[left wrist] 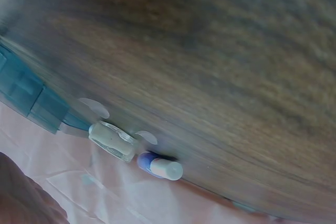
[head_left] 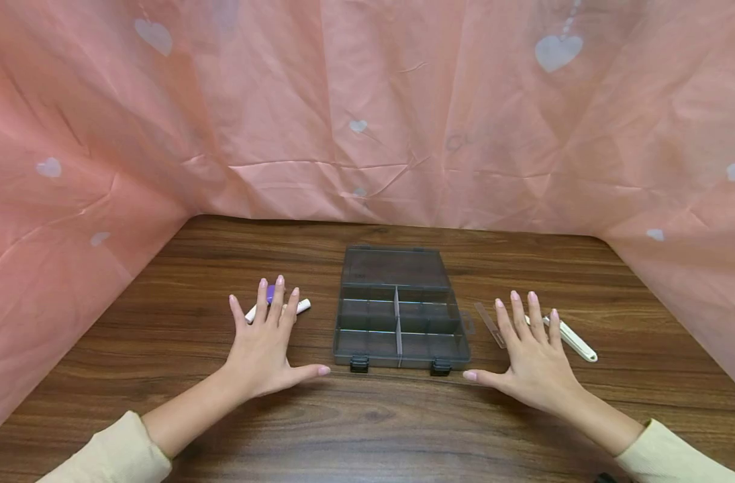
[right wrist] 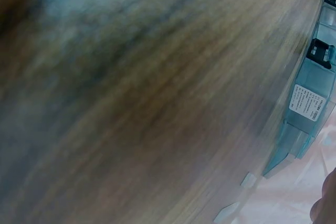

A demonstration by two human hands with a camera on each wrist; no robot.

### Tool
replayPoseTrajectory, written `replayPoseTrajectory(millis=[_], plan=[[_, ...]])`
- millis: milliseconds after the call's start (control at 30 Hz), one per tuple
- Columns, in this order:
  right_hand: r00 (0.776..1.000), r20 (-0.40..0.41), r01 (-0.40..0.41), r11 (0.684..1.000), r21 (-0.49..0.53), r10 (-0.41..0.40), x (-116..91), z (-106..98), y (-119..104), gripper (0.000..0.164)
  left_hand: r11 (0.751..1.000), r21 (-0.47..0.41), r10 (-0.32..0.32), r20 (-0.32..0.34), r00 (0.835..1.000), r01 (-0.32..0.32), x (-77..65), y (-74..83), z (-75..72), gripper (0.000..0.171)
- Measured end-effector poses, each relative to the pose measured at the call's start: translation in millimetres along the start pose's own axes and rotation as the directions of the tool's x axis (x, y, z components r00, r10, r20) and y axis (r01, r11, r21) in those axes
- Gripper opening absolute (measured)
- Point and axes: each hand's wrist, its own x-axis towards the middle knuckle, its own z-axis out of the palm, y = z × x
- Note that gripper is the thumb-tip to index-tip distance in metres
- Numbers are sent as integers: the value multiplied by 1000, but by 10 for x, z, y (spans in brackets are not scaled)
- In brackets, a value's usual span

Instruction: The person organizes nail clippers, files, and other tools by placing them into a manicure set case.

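Observation:
My left hand [head_left: 261, 352], fingers spread and holding nothing, is in front of a few small items at the left. Among them are a purple-and-white small bottle or stick [left wrist: 160, 167] and a white item in a clear casing [left wrist: 112, 140]; the hand partly hides them in the head view. At the right my right hand [head_left: 535, 362] is also spread and holds nothing. Near its fingers lie a narrow clear strip [head_left: 490, 325] and a slim white tool [head_left: 575, 340], partly covered. Between the hands sits a grey see-through compartment box [head_left: 367, 341], its lid folded back.
The wood-grain table [head_left: 397, 429] carries everything. Pink curtains [head_left: 391, 100] with pale hearts enclose the back and both sides. Two dark latches [head_left: 359, 363] are on the box's front edge. A small dark object [head_left: 605, 478] shows at the bottom edge.

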Motion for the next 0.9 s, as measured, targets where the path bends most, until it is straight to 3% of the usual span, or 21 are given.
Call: replayPoseTrajectory(millis=[567, 667, 733, 833, 900], plan=[[1000, 2, 23, 999, 45, -23, 6, -1, 24, 119, 1000, -6, -14, 10, 1000, 14, -9, 6, 27, 125], [993, -84, 93, 989, 118, -84, 21, 29, 58, 116, 1000, -26, 14, 18, 1000, -14, 22, 17, 40, 126], [969, -225, 151, 968, 202, -104, 44, 67, 101, 107, 997, -62, 41, 22, 999, -39, 77, 37, 52, 127], [889, -448, 236, 930, 281, -90, 80, 129, 175, 84, 990, -126, 69, 37, 997, -63, 177, 78, 75, 128], [844, -534, 251, 921, 298, -57, 89, 167, 212, 72, 985, -164, 70, 54, 996, -60, 237, 107, 93, 128]])
